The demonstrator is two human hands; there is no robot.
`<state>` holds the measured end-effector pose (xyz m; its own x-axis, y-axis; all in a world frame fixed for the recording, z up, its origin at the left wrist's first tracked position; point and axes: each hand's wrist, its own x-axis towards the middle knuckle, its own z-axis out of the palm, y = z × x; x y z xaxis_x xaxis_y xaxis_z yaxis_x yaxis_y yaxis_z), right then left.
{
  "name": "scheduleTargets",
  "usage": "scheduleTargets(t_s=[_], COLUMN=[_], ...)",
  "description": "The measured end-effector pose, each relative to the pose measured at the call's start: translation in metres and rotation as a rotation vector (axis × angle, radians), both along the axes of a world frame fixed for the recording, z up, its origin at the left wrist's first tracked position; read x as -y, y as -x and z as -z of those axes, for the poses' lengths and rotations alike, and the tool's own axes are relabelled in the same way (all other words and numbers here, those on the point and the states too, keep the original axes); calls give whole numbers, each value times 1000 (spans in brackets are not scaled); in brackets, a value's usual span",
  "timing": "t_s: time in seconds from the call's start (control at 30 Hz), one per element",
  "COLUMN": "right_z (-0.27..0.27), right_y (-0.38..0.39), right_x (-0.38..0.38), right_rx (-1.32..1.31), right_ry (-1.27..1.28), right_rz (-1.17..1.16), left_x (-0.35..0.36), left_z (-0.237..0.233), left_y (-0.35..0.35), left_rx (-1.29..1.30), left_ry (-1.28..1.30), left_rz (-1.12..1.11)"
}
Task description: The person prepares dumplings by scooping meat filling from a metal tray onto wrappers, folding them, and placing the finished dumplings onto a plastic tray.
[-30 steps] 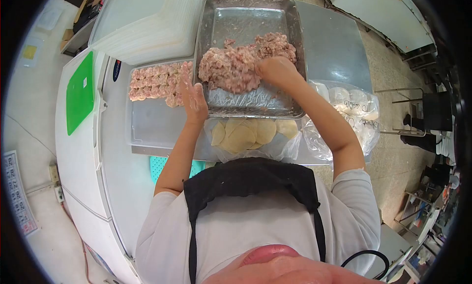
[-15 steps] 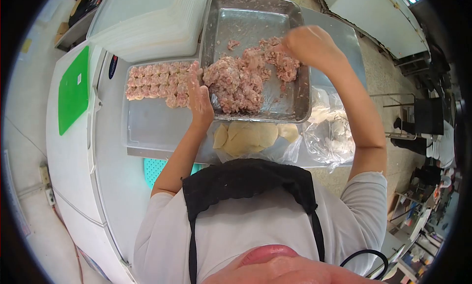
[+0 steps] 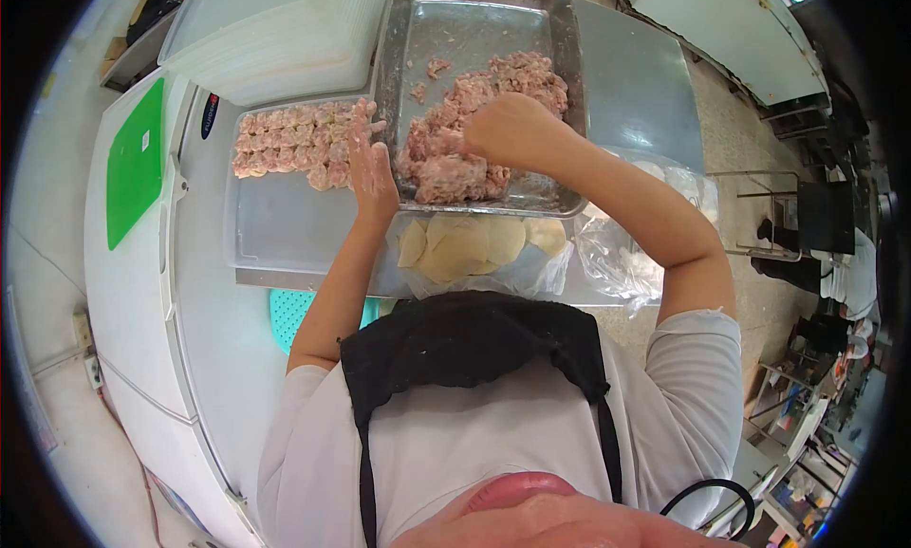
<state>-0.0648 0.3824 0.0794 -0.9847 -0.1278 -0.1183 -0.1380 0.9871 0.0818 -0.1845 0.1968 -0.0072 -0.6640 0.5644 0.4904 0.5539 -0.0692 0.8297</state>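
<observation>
A steel tray (image 3: 474,21) holds a mound of pink minced meat (image 3: 446,173). My right hand (image 3: 508,126) is curled into a fist, its fingers dug into the top of the meat; what lies inside the fist is hidden. My left hand (image 3: 370,173) is flat with fingers apart, pressed against the tray's left rim. Right beside that hand, rows of folded pink dumplings (image 3: 285,140) lie on a clear plastic tray (image 3: 275,225).
Round dough wrappers (image 3: 465,244) lie on plastic below the steel tray. A crumpled clear bag (image 3: 626,254) sits at the right. Stacked white lids (image 3: 266,45) stand at the back left, with a green board (image 3: 133,164) on a white chest. A teal mat (image 3: 289,315) peeks out near my apron.
My right hand came down from the tray's far right corner into the middle of the meat. The meat mound has shifted in the tray. The left hand stayed at the rim.
</observation>
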Motion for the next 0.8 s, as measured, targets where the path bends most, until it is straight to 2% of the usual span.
scheduleTargets(t_s=[0.07,0.13,0.17,0.27,0.33,0.37,0.43,0.53,0.6,0.67,0.73,0.8], right_z=[8,21,19,-27,-58,-58,-57,15,41,73,56,22], right_y=[-24,-37,-42,-42,-38,-39,-37,-19,-17,-15,-22,-25], right_x=[-2,-2,-3,-3,-17,-30,-66,-127,-92,-48,-11,-6], right_rx=[-1,60,63,91,207,213,-32,-134,-52,-116,-37,38], right_ry=[61,177,169,98,15,14,-63,-118,95,49,62,76], right_rz=[73,345,345,332,506,495,426,476,536,315,290,273], left_x=[1,0,1,-2,-2,-1,2,3,2,-1,0,5], left_z=[0,7,10,11,12,13,10,3,7,10,13,7], left_y=[1,4,5,11,12,11,9,6,6,9,10,5], left_rx=[11,17,21,13,-162,-156,-114,-90,-109,-125,-174,-166], left_ry=[-3,-29,-37,-57,-59,-57,-29,18,1,-13,-4,22], left_rz=[-9,18,18,29,1,-10,14,5,-2,-12,-36,-40])
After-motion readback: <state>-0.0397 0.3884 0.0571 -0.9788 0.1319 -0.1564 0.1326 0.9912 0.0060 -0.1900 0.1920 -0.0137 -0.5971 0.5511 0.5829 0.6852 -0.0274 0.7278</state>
